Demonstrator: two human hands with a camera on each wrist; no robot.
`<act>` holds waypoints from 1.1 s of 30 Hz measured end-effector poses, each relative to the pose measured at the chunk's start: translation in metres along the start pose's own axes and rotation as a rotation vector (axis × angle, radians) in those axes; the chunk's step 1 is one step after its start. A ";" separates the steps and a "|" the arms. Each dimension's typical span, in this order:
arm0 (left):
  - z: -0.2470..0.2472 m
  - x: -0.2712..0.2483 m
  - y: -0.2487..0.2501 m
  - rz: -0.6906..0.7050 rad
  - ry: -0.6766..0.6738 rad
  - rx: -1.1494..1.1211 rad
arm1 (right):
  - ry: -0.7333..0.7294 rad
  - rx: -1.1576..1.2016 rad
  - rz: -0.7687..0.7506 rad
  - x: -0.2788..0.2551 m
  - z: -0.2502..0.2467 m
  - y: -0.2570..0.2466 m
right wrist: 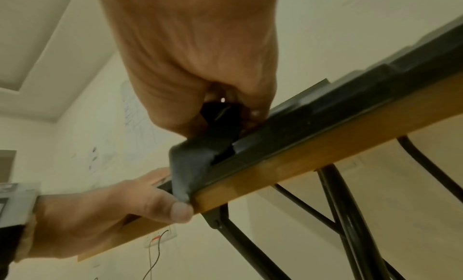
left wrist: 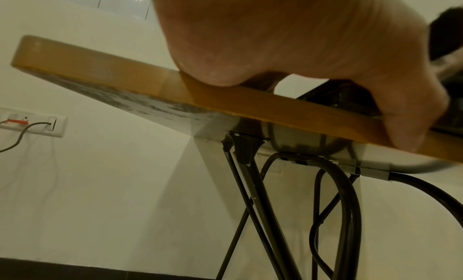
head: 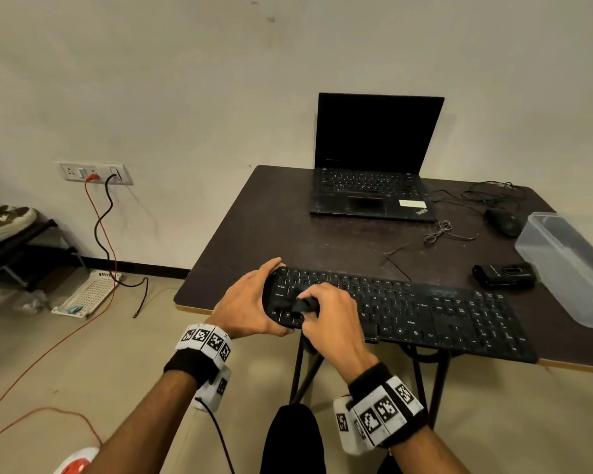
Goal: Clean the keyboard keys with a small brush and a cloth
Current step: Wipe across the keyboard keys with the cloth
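A black keyboard (head: 425, 313) lies along the front edge of the dark table (head: 288, 227). My left hand (head: 250, 302) grips the keyboard's left end, thumb at the front edge and fingers over the far corner. My right hand (head: 329, 313) pinches a dark grey cloth (head: 303, 304) and holds it down on the keys near the left end. In the right wrist view the cloth (right wrist: 192, 161) drapes over the keyboard's (right wrist: 325, 115) front edge, close to my left thumb (right wrist: 175, 211). The left wrist view is mostly filled by my left hand's palm (left wrist: 288, 36). No brush is in view.
An open laptop (head: 374, 179) stands at the back of the table. A mouse (head: 502, 220) with tangled cables (head: 439, 230), a small black device (head: 504, 275) and a clear plastic box (head: 569, 265) lie at the right. Black folding legs (left wrist: 250, 195) stand under the table.
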State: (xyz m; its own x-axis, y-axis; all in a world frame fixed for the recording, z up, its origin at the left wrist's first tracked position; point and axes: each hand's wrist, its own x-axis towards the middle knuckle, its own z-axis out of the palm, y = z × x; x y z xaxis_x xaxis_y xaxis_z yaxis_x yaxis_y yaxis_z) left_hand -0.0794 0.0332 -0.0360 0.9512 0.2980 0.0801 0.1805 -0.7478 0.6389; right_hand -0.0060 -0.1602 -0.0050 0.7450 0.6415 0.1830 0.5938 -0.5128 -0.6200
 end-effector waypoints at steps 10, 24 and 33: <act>-0.001 0.001 0.002 0.002 0.004 0.005 | 0.090 0.037 0.004 -0.011 0.006 0.006; -0.002 0.002 0.003 0.003 0.005 0.017 | 0.115 0.085 -0.138 -0.020 0.021 0.003; -0.002 0.001 0.004 -0.025 -0.018 0.010 | 0.148 0.080 -0.133 -0.034 0.007 0.023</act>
State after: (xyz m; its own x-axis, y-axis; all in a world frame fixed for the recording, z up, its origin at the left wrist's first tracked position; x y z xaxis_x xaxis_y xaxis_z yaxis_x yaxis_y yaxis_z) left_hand -0.0786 0.0313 -0.0321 0.9507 0.3059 0.0505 0.2065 -0.7462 0.6329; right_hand -0.0202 -0.1894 -0.0308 0.7015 0.6070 0.3735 0.6685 -0.3785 -0.6402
